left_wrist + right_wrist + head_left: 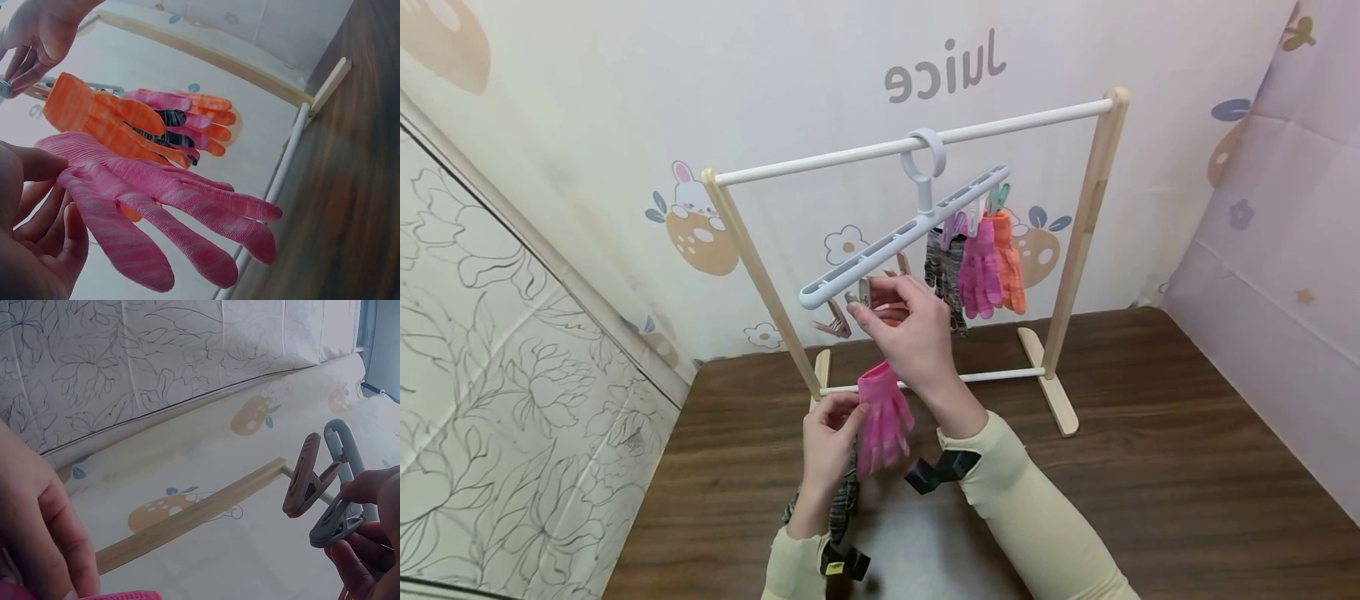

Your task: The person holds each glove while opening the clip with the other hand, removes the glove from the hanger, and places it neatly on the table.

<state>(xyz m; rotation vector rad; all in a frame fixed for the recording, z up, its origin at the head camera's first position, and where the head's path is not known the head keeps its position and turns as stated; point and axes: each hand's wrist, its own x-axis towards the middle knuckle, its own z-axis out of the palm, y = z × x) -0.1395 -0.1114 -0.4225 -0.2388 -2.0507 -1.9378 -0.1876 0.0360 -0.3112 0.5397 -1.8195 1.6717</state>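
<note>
My left hand (826,446) pinches a pink knitted glove (883,421) near its cuff, fingers dangling down. Higher up, my right hand (917,333) grips a grey clothes clip (337,522) between thumb and fingers, under the near half of the pale hanger (872,255). Beside it, at the hanger's end, a pinkish-beige clip (303,478) hangs with nothing in it. In the left wrist view an orange glove (103,119) hangs behind the pink one. Gloves in dark stripes (944,271), pink (980,271) and orange (1010,267) hang from clips on the hanger's far half.
The hanger hooks over the white top rail (820,161) of a wooden-legged rack (1086,225). A dark striped glove (845,500) lies on the brown wood table (1150,483), partly behind my left forearm. Printed cloth (820,75) covers the wall behind.
</note>
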